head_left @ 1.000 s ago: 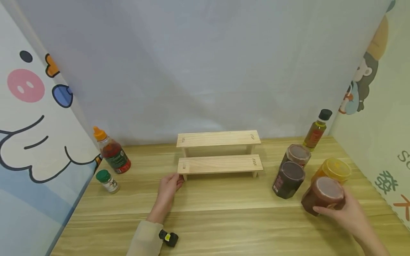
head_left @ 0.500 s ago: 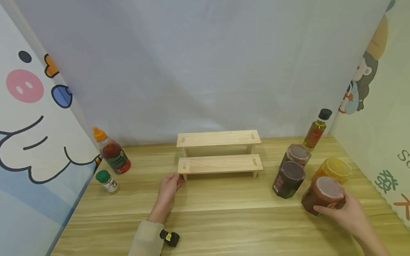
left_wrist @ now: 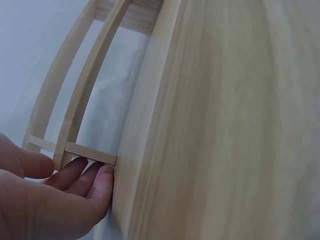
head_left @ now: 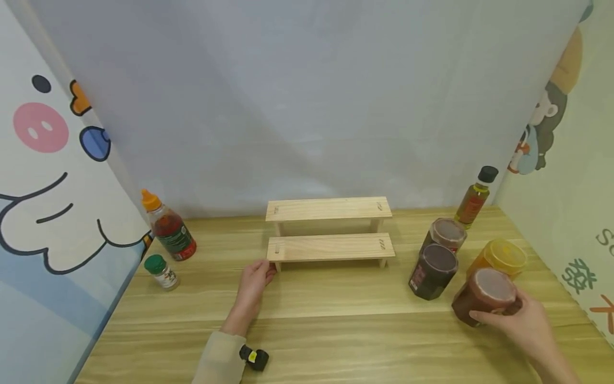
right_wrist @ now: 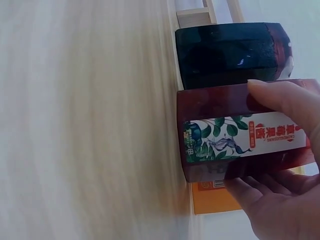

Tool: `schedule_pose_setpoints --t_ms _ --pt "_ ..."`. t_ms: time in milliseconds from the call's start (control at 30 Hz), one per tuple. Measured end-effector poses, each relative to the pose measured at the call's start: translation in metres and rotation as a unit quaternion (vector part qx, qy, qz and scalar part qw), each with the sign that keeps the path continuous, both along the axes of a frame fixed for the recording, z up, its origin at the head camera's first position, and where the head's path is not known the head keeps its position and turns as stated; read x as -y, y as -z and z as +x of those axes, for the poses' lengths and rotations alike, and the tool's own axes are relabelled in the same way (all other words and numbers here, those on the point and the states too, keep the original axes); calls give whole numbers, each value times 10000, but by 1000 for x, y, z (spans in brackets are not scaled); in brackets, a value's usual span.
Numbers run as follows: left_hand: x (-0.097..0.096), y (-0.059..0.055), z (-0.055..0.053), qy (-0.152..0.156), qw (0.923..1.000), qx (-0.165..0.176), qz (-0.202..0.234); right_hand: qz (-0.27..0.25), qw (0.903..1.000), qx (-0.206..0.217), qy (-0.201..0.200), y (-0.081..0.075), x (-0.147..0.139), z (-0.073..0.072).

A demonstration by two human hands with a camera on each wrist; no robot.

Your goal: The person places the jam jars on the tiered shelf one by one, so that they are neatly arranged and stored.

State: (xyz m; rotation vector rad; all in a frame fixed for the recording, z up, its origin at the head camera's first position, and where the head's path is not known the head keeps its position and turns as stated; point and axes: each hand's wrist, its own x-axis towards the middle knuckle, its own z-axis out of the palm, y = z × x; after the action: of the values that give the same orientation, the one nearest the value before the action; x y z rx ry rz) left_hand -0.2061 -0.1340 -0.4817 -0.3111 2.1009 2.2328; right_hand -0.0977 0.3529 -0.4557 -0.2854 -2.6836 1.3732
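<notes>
In the head view a two-tier wooden shelf (head_left: pixel 331 248) stands on the table in the middle. My left hand (head_left: pixel 252 282) is at its lower left end; in the left wrist view the thumb touches the board's end and the fingers curl by the leg (left_wrist: pixel 92 152), gripping that corner. My right hand (head_left: pixel 527 322) holds a dark red jam jar (head_left: pixel 475 304) upright, thumb on the near side and fingers on the far side. The right wrist view shows its white fruit label (right_wrist: pixel 225 137) and its base at the table surface.
Beside the held jar stand a yellow-lidded jar (head_left: pixel 501 256), a dark jar (head_left: pixel 433 272) and another jar (head_left: pixel 445 232). An oil bottle (head_left: pixel 472 202) is behind them. On the left are a red sauce bottle (head_left: pixel 174 234) and a green-capped shaker (head_left: pixel 163 273). Curtains hang behind.
</notes>
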Motion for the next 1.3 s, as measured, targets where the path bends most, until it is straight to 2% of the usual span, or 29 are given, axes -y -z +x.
schedule_pose_setpoints --t_ms 300,500,833,933,1067,1133,1300 --pt "0 0 -1 -38 10000 -3 6 -418 9989 -187 -41 0 3 2" --pt "0 0 -2 -37 10000 44 -11 -589 9969 -517 -19 -4 7 3" --pt "0 0 -2 -149 9998 91 30 -508 9981 -354 -15 -22 14 2" --pt "0 1 -2 -177 9998 50 56 -872 9946 -541 -177 -28 17 1" --pt "-1 2 -2 -211 9998 10 43 -1478 9836 -895 -507 -38 19 0" --pt "-1 2 -2 -210 9998 18 27 -1447 9836 -928 -550 -44 20 0" --pt "-2 1 -1 -162 9999 27 5 -813 9934 -633 -501 -60 23 -1"
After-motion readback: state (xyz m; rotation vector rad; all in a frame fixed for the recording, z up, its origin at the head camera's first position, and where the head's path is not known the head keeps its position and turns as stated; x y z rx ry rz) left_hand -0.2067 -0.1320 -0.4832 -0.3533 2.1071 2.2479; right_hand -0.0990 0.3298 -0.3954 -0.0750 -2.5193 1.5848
